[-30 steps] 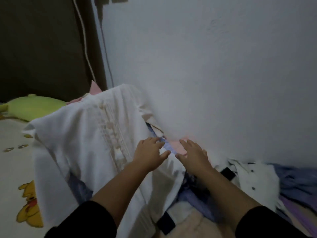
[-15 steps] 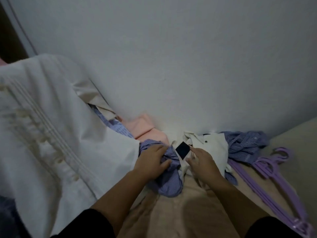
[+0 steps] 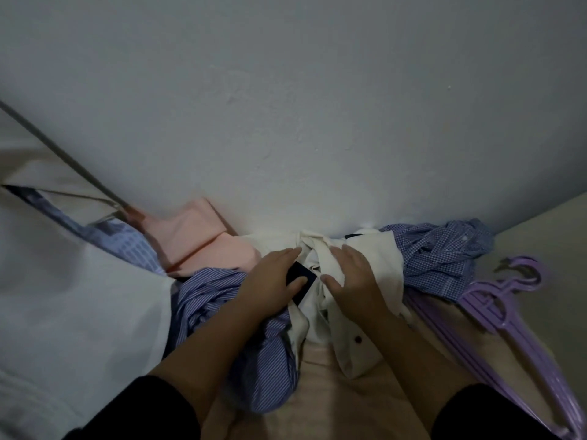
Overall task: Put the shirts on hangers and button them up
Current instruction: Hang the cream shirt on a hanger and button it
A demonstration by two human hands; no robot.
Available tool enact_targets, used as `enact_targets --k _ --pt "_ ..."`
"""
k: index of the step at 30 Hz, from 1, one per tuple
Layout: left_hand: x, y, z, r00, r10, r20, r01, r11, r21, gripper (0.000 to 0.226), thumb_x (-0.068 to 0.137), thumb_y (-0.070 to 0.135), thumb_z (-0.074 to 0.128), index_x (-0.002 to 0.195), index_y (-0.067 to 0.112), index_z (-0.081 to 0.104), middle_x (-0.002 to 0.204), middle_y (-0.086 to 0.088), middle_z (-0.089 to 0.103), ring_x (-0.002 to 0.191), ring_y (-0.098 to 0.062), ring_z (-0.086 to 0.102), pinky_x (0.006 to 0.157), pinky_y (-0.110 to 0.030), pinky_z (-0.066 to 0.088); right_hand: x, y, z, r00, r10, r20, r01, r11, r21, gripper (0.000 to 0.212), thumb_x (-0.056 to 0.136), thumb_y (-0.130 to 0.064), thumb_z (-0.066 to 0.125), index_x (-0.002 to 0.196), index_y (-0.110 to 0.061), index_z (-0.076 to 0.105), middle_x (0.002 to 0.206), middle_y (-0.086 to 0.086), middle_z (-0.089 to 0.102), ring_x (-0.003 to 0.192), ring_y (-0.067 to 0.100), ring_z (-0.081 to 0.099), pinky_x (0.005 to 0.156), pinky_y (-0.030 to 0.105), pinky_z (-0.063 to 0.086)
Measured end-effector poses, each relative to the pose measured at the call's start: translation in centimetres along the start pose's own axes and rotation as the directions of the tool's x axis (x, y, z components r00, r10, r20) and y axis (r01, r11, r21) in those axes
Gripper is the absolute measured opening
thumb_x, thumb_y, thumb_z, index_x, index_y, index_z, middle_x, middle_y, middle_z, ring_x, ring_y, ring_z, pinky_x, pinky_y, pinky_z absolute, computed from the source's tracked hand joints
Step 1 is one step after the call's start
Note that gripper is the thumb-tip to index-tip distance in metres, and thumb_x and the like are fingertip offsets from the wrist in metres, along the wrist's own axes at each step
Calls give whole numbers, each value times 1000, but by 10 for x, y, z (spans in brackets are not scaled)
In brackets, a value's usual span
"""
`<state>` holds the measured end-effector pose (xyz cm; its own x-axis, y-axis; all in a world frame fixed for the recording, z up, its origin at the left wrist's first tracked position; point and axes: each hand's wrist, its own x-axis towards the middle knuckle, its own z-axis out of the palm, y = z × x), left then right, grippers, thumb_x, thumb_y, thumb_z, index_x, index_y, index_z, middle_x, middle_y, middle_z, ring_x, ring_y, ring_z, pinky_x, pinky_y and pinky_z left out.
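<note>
While sorting the pile for a hanger | left hand (image 3: 275, 283) fingers straight on the dark tag (image 3: 301, 277) | right hand (image 3: 353, 277) clasping white shirt (image 3: 378, 252)

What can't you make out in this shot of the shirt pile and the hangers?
- Cream shirt, head view: the right hand covers its middle, so its buttoning is hidden.
- Purple hangers: stacked and blurred; the bottom edge cuts them off, count unclear.
- Striped shirt: bunched under the left hand; collar hidden.

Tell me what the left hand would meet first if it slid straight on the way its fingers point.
Probably the crumpled cream shirt just past the left hand's fingertips; depth is unclear.
</note>
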<state>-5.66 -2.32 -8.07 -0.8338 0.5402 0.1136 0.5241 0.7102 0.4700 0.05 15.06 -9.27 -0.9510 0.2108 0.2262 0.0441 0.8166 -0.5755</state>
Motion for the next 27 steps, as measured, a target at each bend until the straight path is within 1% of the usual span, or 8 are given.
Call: enact_targets --k 2,4,7,12,14,17,21,27 --pt "7 -3 3 998 -23 59 22 999 24 68 91 37 57 150 23 25 133 -6 55 120 -21 49 99 -34 41 4 4 -2 996 64 67 -47 972 -228 70 87 -39 57 148 -24 26 154 8 26 142 27 21 113 48 14" --pt "9 -3 4 992 -64 112 62 998 21 68 91 30 58 150 27 23 125 -8 61 110 -23 56 90 -33 46 0 10 -6 994 75 86 -47 956 -291 70 87 -26 58 149 -24 23 141 12 46 127 29 44 105 48 29" --pt "7 0 3 982 -83 172 89 996 -28 60 89 29 57 145 31 37 128 -2 60 110 -19 58 88 -28 47 -19 17 -13 994 76 78 -65 989 -135 59 86 -25 47 144 -21 36 103 13 68 90 30 62 80 35 47" --pt "2 14 7 998 -55 36 58 995 -79 43 84 46 58 124 28 56 116 6 58 107 -14 56 87 -30 47 -59 19 -9 999 36 -14 -37 998 -47 48 87 -41 45 129 -20 56 102 4 71 93 25 65 75 29 46" --pt "1 20 10 989 88 -118 -92 996 -23 47 81 45 57 124 25 54 122 6 54 113 -16 50 88 -29 40 -67 17 -11 993 107 -50 -104 993 49 41 92 -36 50 130 -21 52 83 -1 69 72 19 64 59 25 43" --pt "5 29 12 972 229 -59 -223 969 104 60 79 47 39 135 28 48 140 7 49 134 -16 33 103 -33 22 -66 16 -13 976 187 -109 -165 968 190 52 94 -28 51 143 -29 31 67 -4 57 52 15 53 44 25 37" --pt "4 43 9 987 123 108 -131 989 71 57 84 39 21 125 22 57 91 -5 72 103 -18 59 109 -27 20 -58 16 -24 963 270 -5 -264 944 198 49 96 -35 46 143 -33 31 97 -4 56 74 23 60 58 27 41" --pt "-4 56 -2 986 -30 165 46 995 -91 33 94 32 43 123 30 59 110 3 66 104 -18 59 86 -31 47 -59 6 -51 941 337 -12 -326 919 220 28 97 -38 41 94 -19 61 83 3 64 81 25 62 68 30 44"
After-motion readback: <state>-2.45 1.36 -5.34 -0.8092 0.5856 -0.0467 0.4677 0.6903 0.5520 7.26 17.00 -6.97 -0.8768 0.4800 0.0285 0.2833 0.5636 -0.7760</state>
